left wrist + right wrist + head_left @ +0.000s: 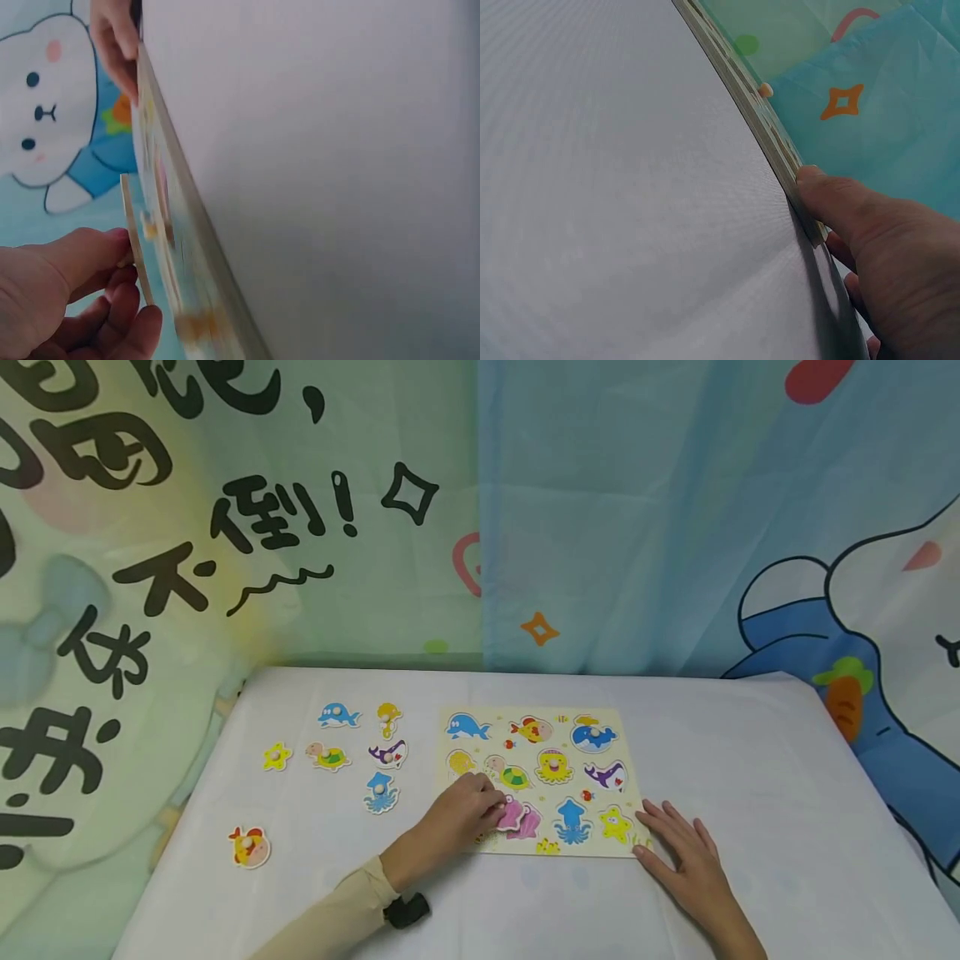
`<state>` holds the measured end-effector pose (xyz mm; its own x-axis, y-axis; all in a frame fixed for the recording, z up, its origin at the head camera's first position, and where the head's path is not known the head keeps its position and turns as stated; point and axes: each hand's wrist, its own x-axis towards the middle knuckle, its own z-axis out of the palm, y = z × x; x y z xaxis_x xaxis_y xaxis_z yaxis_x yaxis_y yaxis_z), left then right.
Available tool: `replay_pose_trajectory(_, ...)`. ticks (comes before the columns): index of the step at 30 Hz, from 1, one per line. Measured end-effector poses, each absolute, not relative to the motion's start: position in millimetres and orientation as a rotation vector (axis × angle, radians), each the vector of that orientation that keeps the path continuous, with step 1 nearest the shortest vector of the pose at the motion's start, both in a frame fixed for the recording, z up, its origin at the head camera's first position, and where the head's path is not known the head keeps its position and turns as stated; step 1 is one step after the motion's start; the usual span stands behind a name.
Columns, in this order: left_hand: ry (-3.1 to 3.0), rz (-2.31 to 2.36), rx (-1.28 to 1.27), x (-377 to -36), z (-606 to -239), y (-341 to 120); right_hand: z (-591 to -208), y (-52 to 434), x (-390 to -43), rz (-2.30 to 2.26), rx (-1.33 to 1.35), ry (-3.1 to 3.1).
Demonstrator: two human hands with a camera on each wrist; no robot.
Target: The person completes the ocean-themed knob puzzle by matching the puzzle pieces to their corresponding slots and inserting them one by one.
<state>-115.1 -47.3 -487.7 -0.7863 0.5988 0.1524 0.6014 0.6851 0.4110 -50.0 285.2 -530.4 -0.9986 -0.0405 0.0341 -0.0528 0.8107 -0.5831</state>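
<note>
My left hand (467, 806) pinches a pink puzzle piece (510, 814) between thumb and fingers. In the left wrist view this thin wooden piece (135, 240) is tilted and held just off the puzzle board. It overlaps a pink printed shape (528, 823) on the cream board (487, 845), which shows printed sea animals. At the board's lower right corner rests my right hand (686, 864), fingers spread. Its thumb (829, 195) touches the board's edge in the right wrist view, while its other fingers are partly hidden. A small wooden knob (766, 90) stands up from the board.
Loose knobbed pieces lie left of the board: a blue whale (339, 716), a seahorse (389, 718), a star (277, 757), a turtle (327, 757), a purple whale (387, 754), a squid (382, 793) and a fish (250, 847). A printed curtain (600, 527) hangs behind the white table (750, 735).
</note>
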Motion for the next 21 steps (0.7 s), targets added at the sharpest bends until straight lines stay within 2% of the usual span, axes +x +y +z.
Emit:
replay_pose_trajectory(7, -2.936, -0.562, -1.109, -112.1, -494.1, -19.3, -531.9, 284.9, -49.8, 0.951, 0.077, -2.970)
replay_pose_trajectory(21, -2.890, -0.400, -1.084, -113.9, -497.2, -12.5, -530.4, 284.6, -48.5, 0.943, 0.095, -2.955)
